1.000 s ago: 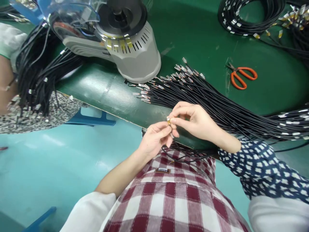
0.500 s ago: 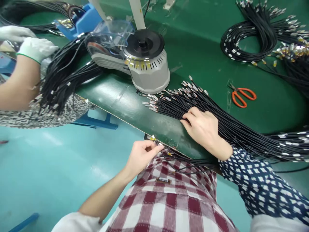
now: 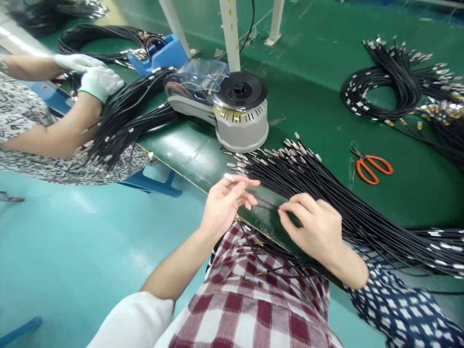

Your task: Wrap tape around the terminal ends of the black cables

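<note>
A single thin black cable point(image 3: 268, 202) is stretched between my two hands above the table's front edge. My left hand point(image 3: 224, 204) is closed around its end part, where a white tip shows over the fingers. The thumb and forefinger of my right hand point(image 3: 317, 227) pinch the same cable further along. Just behind both hands lies a thick bundle of black cables point(image 3: 326, 186), their silvery ends fanned out toward the tape dispenser. Several more black cables point(image 3: 286, 258) with yellow and white tags hang along the table edge at my checked apron point(image 3: 250, 299).
A round grey tape dispenser point(image 3: 242, 128) stands behind the cable ends. Orange-handled cutters point(image 3: 373, 166) lie to the right, with a coiled cable bundle point(image 3: 348, 99) beyond. At left, a co-worker's gloved hands point(image 3: 99, 83) are beside another cable bundle point(image 3: 126, 113) and a blue tape holder point(image 3: 166, 54).
My left hand has risen from the table edge toward the bundle's ends. My right hand has come off the bundle, drawing one cable toward me. The view has shifted slightly.
</note>
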Demonstrator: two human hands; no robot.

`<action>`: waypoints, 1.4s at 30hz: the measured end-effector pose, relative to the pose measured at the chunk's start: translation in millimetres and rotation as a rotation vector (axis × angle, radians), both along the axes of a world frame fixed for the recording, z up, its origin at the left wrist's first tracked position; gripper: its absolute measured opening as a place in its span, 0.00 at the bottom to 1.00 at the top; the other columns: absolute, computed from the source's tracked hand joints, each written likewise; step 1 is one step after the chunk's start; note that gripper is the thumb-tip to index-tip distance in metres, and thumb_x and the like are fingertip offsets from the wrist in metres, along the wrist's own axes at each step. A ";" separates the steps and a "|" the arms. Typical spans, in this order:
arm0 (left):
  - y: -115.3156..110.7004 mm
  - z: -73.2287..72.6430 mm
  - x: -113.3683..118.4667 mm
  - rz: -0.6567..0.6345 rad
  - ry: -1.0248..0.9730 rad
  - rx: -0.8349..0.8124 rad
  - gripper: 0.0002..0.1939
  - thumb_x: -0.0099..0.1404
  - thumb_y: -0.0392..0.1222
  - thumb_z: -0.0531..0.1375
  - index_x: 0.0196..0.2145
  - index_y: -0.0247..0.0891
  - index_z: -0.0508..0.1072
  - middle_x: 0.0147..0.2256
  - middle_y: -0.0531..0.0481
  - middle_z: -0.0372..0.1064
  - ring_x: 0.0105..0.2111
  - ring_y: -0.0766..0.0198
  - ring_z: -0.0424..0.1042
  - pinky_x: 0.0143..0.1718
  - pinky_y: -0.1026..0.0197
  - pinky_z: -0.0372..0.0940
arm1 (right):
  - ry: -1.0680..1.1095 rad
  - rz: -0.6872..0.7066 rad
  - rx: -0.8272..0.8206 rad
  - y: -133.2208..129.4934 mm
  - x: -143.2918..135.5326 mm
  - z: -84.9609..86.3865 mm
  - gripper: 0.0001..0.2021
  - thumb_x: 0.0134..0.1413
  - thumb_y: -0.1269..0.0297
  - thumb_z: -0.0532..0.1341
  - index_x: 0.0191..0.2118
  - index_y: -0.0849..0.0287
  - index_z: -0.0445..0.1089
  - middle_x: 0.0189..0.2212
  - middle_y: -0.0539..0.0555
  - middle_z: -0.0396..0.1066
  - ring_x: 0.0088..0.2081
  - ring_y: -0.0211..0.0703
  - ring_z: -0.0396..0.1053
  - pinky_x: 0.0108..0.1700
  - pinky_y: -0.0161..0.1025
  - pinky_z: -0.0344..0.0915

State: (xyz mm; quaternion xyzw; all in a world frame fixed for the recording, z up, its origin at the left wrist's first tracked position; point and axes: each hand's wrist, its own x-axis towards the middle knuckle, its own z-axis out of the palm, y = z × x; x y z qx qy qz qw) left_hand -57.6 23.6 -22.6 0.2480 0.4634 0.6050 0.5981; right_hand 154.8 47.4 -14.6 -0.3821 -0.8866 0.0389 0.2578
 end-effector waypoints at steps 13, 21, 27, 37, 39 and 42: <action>-32.4 -3.5 18.1 -0.404 0.014 -0.073 0.15 0.67 0.44 0.62 0.49 0.39 0.68 0.24 0.55 0.72 0.14 0.74 0.66 0.16 0.73 0.57 | 0.680 0.155 -1.183 16.1 -7.4 18.3 0.13 0.60 0.63 0.63 0.49 0.57 0.65 0.36 0.52 0.74 0.34 0.38 0.72 0.38 0.36 0.68; -26.5 0.4 21.6 -0.352 0.157 -0.108 0.12 0.62 0.45 0.67 0.39 0.34 0.74 0.22 0.55 0.70 0.14 0.75 0.63 0.16 0.72 0.58 | 0.491 0.168 -0.956 6.2 -4.5 20.8 0.09 0.65 0.70 0.57 0.49 0.55 0.63 0.34 0.50 0.76 0.36 0.38 0.74 0.39 0.34 0.67; -25.1 6.2 24.8 -0.303 0.252 -0.121 0.10 0.59 0.42 0.68 0.31 0.33 0.73 0.19 0.56 0.69 0.13 0.75 0.62 0.15 0.72 0.57 | 0.320 0.184 -0.608 -1.8 -4.0 21.7 0.09 0.62 0.74 0.57 0.46 0.55 0.63 0.35 0.51 0.76 0.35 0.39 0.74 0.39 0.36 0.67; -28.1 1.2 27.4 -0.309 0.193 -0.125 0.10 0.62 0.43 0.66 0.30 0.35 0.70 0.20 0.57 0.67 0.13 0.77 0.58 0.15 0.72 0.53 | 0.542 0.012 -0.969 -4.6 -4.6 15.8 0.07 0.66 0.68 0.55 0.48 0.54 0.62 0.35 0.50 0.77 0.30 0.36 0.71 0.36 0.35 0.66; -27.0 -0.4 27.6 -0.292 0.162 -0.133 0.11 0.61 0.44 0.66 0.30 0.35 0.70 0.20 0.57 0.67 0.13 0.77 0.57 0.15 0.72 0.51 | 0.673 -0.029 -1.081 -3.3 -6.3 10.7 0.07 0.67 0.63 0.54 0.48 0.56 0.65 0.36 0.52 0.77 0.27 0.35 0.67 0.32 0.34 0.65; -25.3 -1.6 27.1 -0.272 0.131 -0.147 0.12 0.61 0.44 0.67 0.29 0.35 0.69 0.20 0.56 0.67 0.13 0.77 0.57 0.14 0.72 0.49 | 0.773 -0.073 -1.072 -3.6 -9.9 4.4 0.11 0.66 0.58 0.56 0.45 0.58 0.70 0.41 0.54 0.76 0.30 0.35 0.66 0.34 0.35 0.66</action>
